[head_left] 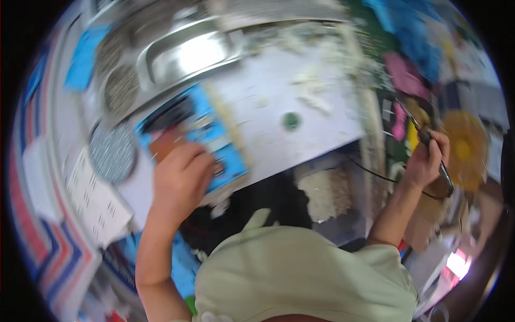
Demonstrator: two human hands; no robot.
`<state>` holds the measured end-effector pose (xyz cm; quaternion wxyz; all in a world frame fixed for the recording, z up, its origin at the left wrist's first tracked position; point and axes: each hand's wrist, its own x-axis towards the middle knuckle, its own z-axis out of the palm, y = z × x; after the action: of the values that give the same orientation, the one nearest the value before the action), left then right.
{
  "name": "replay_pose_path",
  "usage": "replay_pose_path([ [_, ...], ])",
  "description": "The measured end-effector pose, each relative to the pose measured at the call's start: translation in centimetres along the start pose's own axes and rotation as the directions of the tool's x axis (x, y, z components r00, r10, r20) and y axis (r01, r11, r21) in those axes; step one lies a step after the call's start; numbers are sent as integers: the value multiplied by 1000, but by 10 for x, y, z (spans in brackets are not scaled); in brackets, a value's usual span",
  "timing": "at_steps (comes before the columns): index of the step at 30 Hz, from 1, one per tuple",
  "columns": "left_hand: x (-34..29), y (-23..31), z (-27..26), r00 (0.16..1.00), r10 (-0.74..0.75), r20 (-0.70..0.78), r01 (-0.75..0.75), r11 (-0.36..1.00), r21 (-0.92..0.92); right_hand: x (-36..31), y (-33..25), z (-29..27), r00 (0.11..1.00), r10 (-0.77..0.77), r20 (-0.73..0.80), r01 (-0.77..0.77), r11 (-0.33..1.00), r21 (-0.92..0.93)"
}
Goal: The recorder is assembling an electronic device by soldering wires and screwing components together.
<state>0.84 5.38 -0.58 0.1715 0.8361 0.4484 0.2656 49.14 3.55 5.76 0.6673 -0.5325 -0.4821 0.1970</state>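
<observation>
In my right hand (429, 161), at the right side, is a soldering iron (423, 133), its dark handle between my fingers and its thin tip slanting up and away. A black cord (375, 175) curves from its rear end toward the table. My left hand (185, 169) rests over a blue mat (232, 163) at the table's left. Its fingers are curled together beside a reddish-brown piece (165, 144); blur hides what they hold. A black object (174, 112) and some small pale parts lie on the mat near it.
A round tray of grey, wire-like pieces (112, 153) sits left of the mat, with metal trays (142, 70) beyond. A small green disc (291, 121) and white scraps (314, 91) lie on the white tabletop (263, 145). At far right is a round amber object (465, 150).
</observation>
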Motion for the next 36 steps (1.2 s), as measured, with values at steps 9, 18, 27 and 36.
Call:
replay_pose_path([
  [9, 13, 14, -1, 999, 16, 29, -15, 1000, -18, 23, -16, -72, 918, -187, -349, 98, 961, -257],
  [18, 1, -1, 0, 1000, 28, 13, -28, 999, -24, -9, 39, -45, 839, 530, -123, -508, 844, 171],
  [27, -15, 2, -9, 944, -147, -295, 101, 981, -167, -128, -17, 186, 695, -18, 718, 292, 920, -260],
  [36, -47, 2, -10, 920, -237, -314, 176, 962, -210, -135, -16, 254, 492, -99, 865, 540, 814, -214],
])
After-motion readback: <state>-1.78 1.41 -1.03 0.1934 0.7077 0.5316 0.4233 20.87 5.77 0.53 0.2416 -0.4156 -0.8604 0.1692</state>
